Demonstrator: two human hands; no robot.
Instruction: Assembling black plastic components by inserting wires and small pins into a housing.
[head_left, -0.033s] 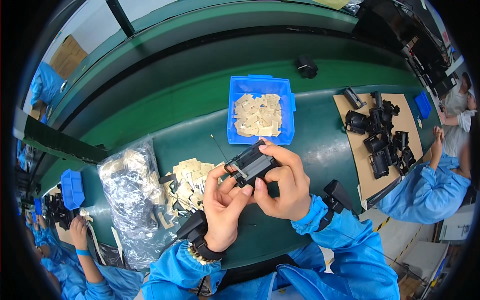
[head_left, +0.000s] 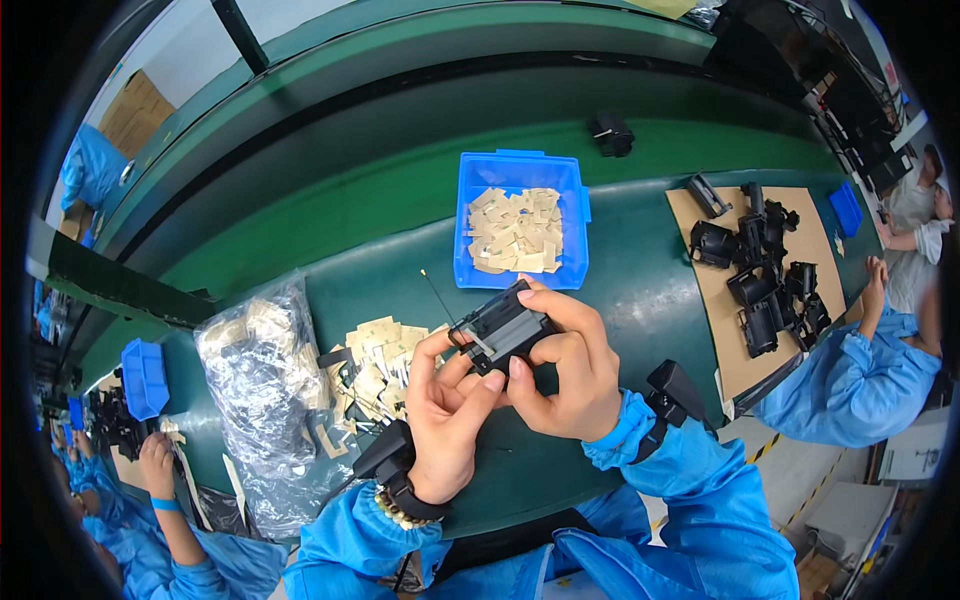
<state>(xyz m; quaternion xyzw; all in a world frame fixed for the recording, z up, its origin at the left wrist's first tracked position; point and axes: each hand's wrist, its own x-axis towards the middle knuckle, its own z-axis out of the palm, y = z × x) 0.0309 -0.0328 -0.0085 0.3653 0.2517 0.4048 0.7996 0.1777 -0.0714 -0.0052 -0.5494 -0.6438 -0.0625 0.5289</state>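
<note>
A black plastic housing (head_left: 507, 328) with a grey inset strip is held between both hands over the middle of the bench. My left hand (head_left: 447, 420) grips its left end, thumb at the lower edge and fingers behind. Closed round the right end is my right hand (head_left: 575, 370), its index finger along the top and its thumb near the bottom edge. From the housing's left end a thin black wire (head_left: 437, 293) with a small bright tip sticks up. Fingers hide parts of the housing's ends and underside.
Just beyond the hands stands a blue bin (head_left: 574, 228) of beige pieces. Loose beige pieces (head_left: 378, 360) and a clear plastic bag (head_left: 262, 380) lie left. Black housings (head_left: 758, 265) cover a cardboard sheet (head_left: 738, 375) at right. Co-workers in blue sit on both sides.
</note>
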